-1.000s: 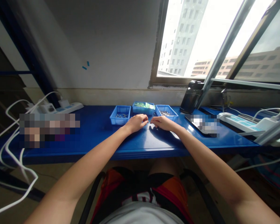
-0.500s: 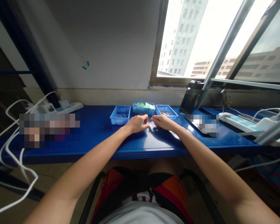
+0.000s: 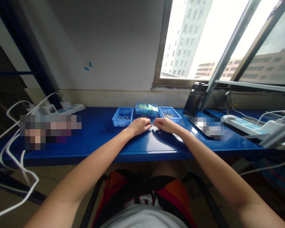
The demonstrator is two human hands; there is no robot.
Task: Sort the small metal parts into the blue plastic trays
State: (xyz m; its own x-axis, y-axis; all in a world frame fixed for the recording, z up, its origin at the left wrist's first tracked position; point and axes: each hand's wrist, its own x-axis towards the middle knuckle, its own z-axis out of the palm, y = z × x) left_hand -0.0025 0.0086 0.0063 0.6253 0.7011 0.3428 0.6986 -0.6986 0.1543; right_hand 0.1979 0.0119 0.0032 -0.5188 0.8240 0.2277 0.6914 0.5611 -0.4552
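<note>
Above the blue table, my left hand and my right hand meet almost fingertip to fingertip, both in a closed pinch. Between them a small, thin metal piece shows as a bright sliver; its exact kind is too small to make out. Just beyond my left hand stands a blue bin holding several slim metal parts. Another blue bin, with a heap of small metal parts, is behind my right hand. Some dark small parts lie behind my left fingers, partly hidden.
A third blue bin at the back holds a green plastic packet. To the right are a black bottle, a dark flat device partly blurred, and a power strip. White cables hang at the left.
My left fingers have closed from a loose curl into a pinch. The fingertips of both hands have come together, and the metal sliver now shows between them.
</note>
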